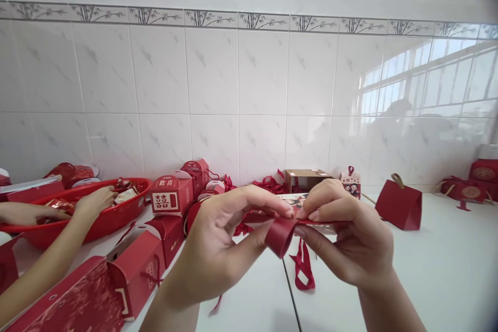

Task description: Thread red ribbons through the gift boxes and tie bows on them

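Observation:
A dark red satin ribbon [279, 237] is held up between both hands at the middle of the view, bent into a loop. My left hand [229, 241] pinches it from the left with thumb and forefinger. From the other side my right hand [346, 236] grips it, thumb below and fingers above; the two sets of fingertips nearly touch. Just behind the fingers, a box with a printed pattern [292, 199] shows in part, the rest hidden by my hands. Below hangs or lies another strip of red ribbon [304, 272]; I cannot tell whether it joins the held one.
At left, another person's hands [95, 202] reach into a red basin [132, 212] of wrapped sweets. Red gift boxes [171, 194] crowd the left side. Behind stand a brown cardboard box [307, 173] and a small printed box [351, 184]. A plain red box [400, 206] is at right.

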{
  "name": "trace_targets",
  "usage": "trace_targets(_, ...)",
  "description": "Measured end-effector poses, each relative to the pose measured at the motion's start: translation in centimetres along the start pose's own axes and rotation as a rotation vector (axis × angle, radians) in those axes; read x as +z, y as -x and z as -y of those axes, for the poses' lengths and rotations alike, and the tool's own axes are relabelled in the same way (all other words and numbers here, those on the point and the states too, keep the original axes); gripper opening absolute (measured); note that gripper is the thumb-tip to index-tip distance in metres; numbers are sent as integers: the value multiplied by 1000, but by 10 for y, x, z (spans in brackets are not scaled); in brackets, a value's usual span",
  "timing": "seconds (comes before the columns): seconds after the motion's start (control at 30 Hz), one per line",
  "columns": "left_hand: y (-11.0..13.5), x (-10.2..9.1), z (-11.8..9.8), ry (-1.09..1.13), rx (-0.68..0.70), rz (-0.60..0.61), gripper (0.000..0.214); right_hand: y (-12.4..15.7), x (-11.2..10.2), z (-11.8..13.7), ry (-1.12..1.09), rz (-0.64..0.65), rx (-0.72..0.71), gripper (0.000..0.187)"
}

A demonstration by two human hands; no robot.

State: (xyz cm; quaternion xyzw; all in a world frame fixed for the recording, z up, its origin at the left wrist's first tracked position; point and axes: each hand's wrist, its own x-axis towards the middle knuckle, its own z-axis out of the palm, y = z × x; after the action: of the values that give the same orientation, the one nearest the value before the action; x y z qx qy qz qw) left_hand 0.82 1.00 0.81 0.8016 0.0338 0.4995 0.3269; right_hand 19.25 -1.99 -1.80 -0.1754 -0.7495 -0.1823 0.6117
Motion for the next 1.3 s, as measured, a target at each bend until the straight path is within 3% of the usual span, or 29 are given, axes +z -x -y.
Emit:
trace_targets(0.2,2,0,1,-1,-97,49,24,1,0,-1,-20,-8,19,24)
trace_targets(0.4,0,7,10,-4,-17,-99,19,1,11,-4,-218,-146,157,22)
trace_targets(0.53,-5,8,12,-96,-101,-196,19,3,20,-12,-347,-166,337,21)
trace_targets(0.6,-8,4,14,-175,-158,-252,21,3,20,-18,-379,-88,493,19)
trace_targets(0.67,-10,0,16,-271,-205,-286,28,1,16,-22,-390,76,656,18)
trace_targets(0.8,-12,-5,26,-413,-296,-265,44,0,-1,-27,-357,411,816,23)
trace_targets(0.87,-13,-4,31,-421,-313,-245,47,3,-11,-33,-372,495,905,27)
trace_targets(0.93,-15,-1,35,-426,-284,-332,44,9,-22,-43,-291,477,1007,29)
trace_targets(1.0,-17,2,35,-419,-243,-489,37,18,-36,-57,-61,323,1094,29)
trace_targets(1.03,-17,2,34,-403,-228,-567,34,22,-43,-66,82,180,1124,28)
trace_targets(1.13,-16,2,30,-342,-167,-700,27,33,-60,-89,376,-461,1051,26)
trace_targets(1.2,-14,-1,30,-327,-106,-712,25,37,-63,-101,323,-819,889,31)
trace_targets(1.23,-14,-2,30,-324,-74,-709,25,38,-62,-104,239,-920,821,35)
trace_targets(1.3,-14,-4,32,-333,-35,-706,23,39,-56,-109,78,-983,756,39)
